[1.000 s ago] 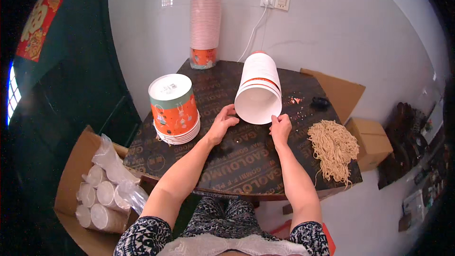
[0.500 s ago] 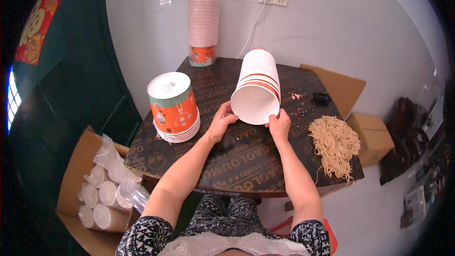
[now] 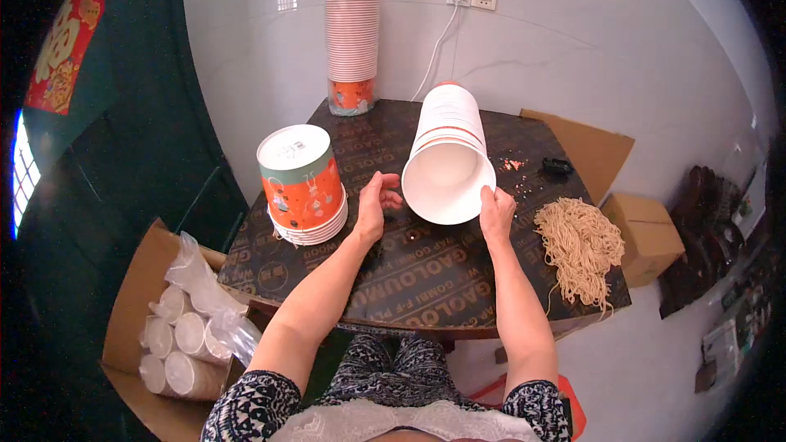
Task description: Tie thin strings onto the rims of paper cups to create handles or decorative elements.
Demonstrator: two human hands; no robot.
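A long stack of white paper buckets (image 3: 449,184) lies on its side on the dark table, its open mouth facing me. My right hand (image 3: 497,213) pinches the rim of the front bucket at its right side. Just left of the mouth, my left hand (image 3: 377,205) is held apart from the stack, fingers loosely spread and nothing in them. Further left, a short upside-down stack of orange and green printed paper buckets (image 3: 301,188) stands with its white base up.
A tall bagged stack of buckets (image 3: 353,41) stands at the back by the wall. At right lie a heap of beige string (image 3: 578,250), a small black object (image 3: 557,167) and orange crumbs (image 3: 513,164). An open carton (image 3: 135,295) holds wrapped white cups at lower left.
My left hand has let go of the rim and moved left. The front bucket has shifted right and toward me, with my right hand on its rim.
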